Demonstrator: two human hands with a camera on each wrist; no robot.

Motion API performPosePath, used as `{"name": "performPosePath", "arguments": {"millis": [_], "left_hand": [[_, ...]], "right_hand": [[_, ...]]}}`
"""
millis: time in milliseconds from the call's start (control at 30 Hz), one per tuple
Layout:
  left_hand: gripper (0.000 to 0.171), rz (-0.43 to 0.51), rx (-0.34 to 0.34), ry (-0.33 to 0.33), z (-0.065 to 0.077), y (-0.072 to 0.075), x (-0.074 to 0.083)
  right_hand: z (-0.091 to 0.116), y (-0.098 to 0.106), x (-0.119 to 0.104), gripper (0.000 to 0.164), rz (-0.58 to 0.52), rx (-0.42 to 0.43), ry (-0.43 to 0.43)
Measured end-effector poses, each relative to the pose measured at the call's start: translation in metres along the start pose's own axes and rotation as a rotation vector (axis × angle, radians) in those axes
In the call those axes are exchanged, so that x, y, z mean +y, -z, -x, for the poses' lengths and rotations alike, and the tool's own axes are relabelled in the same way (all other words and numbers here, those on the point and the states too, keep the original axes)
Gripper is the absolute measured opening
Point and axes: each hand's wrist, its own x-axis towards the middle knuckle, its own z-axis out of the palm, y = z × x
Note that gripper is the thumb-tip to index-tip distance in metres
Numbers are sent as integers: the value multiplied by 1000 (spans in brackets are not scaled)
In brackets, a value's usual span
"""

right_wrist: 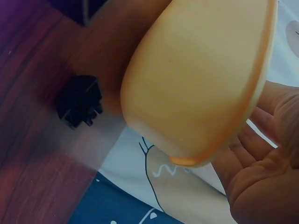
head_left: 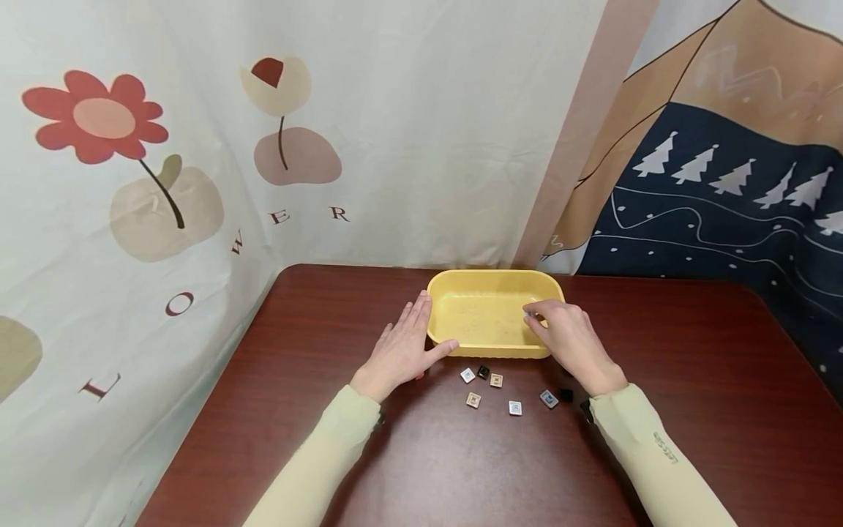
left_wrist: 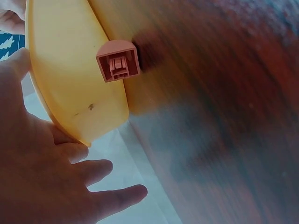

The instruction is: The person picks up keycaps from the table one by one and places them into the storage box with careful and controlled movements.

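Observation:
A yellow plastic basin (head_left: 481, 313) stands on the dark red table. My left hand (head_left: 403, 344) lies spread at its left end, fingers extended along the outside and thumb over the front rim. My right hand (head_left: 573, 333) reaches over the right end and pinches a small pale keycap (head_left: 529, 315) between thumb and fingertips, mostly hidden by them. In the left wrist view an orange-red keycap (left_wrist: 118, 60) shows its hollow underside, beside the basin wall. A black keycap (right_wrist: 80, 101) lies near the basin's other end in the right wrist view.
In front of the basin several keycaps are scattered: a white one (head_left: 467, 375), a black one (head_left: 484, 372), tan ones (head_left: 497, 380), a white one (head_left: 515, 408) and a grey-blue one (head_left: 549, 399). A printed curtain (head_left: 421, 132) hangs right behind the table.

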Motion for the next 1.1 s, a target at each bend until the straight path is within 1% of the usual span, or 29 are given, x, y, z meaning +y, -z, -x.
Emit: {"name": "performPosePath", "arguments": {"millis": [300, 633, 833, 967, 1100], "left_hand": [[106, 1, -4, 2, 0, -1, -1], [106, -2, -2, 5, -1, -1, 0], [107, -2, -1, 8, -1, -1, 1], [107, -2, 6, 13, -1, -2, 2], [106, -12, 8, 22, -1, -1, 3]], "right_hand": [[-3, -7, 4, 14, -34, -35, -24], [-5, -8, 5, 13, -23, -69, -48], [-5, -8, 5, 16, -9, -92, -61], [-5, -8, 5, 15, -3, -87, -60], [-2, -6, 3, 16, -11, -65, -66]]}}
